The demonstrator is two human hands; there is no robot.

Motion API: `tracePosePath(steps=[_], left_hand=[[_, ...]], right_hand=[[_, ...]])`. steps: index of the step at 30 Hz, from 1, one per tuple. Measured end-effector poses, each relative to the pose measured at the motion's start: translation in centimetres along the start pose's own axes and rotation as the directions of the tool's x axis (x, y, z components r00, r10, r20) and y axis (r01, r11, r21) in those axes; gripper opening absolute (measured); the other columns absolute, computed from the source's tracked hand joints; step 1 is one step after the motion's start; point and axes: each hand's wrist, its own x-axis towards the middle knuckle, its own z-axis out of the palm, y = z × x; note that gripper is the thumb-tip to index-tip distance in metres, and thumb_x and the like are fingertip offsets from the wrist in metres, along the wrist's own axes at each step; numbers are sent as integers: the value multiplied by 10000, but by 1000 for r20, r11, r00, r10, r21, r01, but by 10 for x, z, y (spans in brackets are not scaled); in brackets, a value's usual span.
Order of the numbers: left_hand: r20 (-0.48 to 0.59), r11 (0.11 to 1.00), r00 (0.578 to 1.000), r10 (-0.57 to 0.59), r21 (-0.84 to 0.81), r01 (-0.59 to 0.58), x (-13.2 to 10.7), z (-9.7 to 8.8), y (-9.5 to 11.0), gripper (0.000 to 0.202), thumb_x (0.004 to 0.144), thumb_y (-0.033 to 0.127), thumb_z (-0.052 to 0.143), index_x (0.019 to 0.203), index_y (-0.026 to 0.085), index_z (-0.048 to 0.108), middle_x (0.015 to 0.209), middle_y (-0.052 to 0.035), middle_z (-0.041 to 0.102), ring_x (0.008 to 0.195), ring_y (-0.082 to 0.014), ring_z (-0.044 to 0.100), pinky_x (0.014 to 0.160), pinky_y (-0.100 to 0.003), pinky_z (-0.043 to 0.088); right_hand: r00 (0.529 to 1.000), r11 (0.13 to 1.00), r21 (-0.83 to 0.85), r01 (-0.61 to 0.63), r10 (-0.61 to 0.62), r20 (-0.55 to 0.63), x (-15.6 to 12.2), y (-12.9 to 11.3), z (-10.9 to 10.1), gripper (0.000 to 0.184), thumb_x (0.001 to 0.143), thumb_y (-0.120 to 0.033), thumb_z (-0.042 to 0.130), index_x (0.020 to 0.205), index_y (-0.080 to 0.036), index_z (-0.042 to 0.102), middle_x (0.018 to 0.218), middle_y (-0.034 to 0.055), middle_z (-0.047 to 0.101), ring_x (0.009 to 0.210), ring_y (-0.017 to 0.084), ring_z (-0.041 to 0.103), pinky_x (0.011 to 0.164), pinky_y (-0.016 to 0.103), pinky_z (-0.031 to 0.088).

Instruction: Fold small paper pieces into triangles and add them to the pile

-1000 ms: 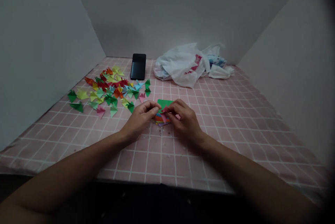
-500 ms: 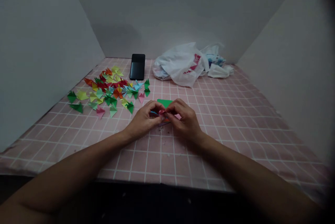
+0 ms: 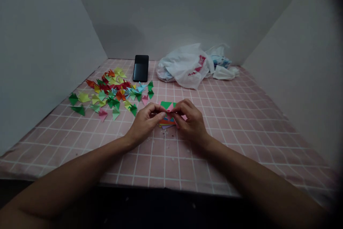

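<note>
My left hand (image 3: 145,122) and my right hand (image 3: 189,120) meet at the middle of the table, both pinched on a small pink folded paper piece (image 3: 169,108) held between the fingertips. Right under the hands lies a small stack of coloured paper sheets (image 3: 166,119) with a green sheet on top. To the left is a spread of several folded paper triangles (image 3: 111,92) in green, yellow, red, orange, blue and pink.
A black phone (image 3: 141,68) lies flat at the back, left of centre. A crumpled white plastic bag (image 3: 191,65) sits at the back right. The pink checked tablecloth (image 3: 241,114) covers the table, which grey walls enclose on three sides.
The fingers of both hands have shifted on the pink piece; it now shows as a small upright triangle between the fingertips. The hands stayed over the paper stack.
</note>
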Motion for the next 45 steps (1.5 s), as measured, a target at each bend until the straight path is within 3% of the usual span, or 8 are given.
tracePosePath(steps=[9, 13, 18, 27, 33, 37, 45], left_hand=[[-10, 996, 999, 44, 80, -43, -1, -1, 6, 185, 879, 336, 623, 898, 184, 728, 942, -35, 674, 913, -179, 623, 860, -320, 465], [-4, 994, 997, -72, -85, 71, -2, 2, 4, 174, 854, 347, 662, 848, 182, 719, 858, -15, 671, 847, -164, 605, 828, -309, 454], [69, 904, 967, -245, -345, 253, -3, 6, 2, 221, 803, 375, 749, 826, 159, 705, 815, -11, 676, 770, -135, 596, 787, -287, 458], [83, 907, 959, -270, -313, 283, -1, 5, 4, 225, 749, 343, 800, 747, 172, 654, 751, 5, 649, 696, -126, 568, 698, -276, 441], [55, 958, 981, -183, -214, 191, 1, 1, 4, 217, 755, 360, 768, 742, 167, 669, 755, 7, 641, 717, -134, 568, 737, -287, 453], [34, 994, 995, -91, -59, 93, 2, -3, 7, 194, 793, 348, 703, 750, 167, 650, 762, 7, 609, 727, -138, 549, 742, -293, 445], [5, 997, 1000, -13, 70, 13, 5, -5, 3, 199, 837, 360, 664, 761, 177, 654, 776, -1, 587, 764, -153, 541, 763, -303, 440]], right_hand=[[997, 997, -42, 69, -67, 50, -1, 2, -1, 161, 945, -83, 570, 906, -231, 619, 898, 29, 592, 837, 183, 615, 731, 330, 507], [994, 993, -83, 84, -78, 72, -2, 2, 0, 142, 971, -126, 570, 887, -225, 629, 889, 34, 575, 819, 179, 604, 700, 313, 495], [992, 989, -121, 89, -76, 104, -3, 0, 0, 170, 997, -144, 531, 876, -226, 619, 877, 39, 563, 805, 183, 587, 690, 320, 481], [990, 990, -130, 53, -35, 133, -4, -2, 0, 170, 996, -167, 534, 863, -244, 606, 866, 42, 561, 802, 195, 578, 691, 337, 487], [987, 985, -138, 104, -85, 137, -3, -1, 1, 157, 994, -152, 540, 867, -224, 600, 871, 44, 567, 798, 187, 579, 690, 321, 480], [987, 992, -102, 76, -60, 148, -3, -2, 0, 138, 979, -132, 551, 889, -222, 606, 892, 39, 583, 821, 183, 595, 716, 320, 484], [992, 997, -64, 32, -24, 127, -3, 1, 2, 144, 936, -89, 574, 887, -221, 603, 889, 31, 595, 828, 185, 602, 724, 323, 483]])
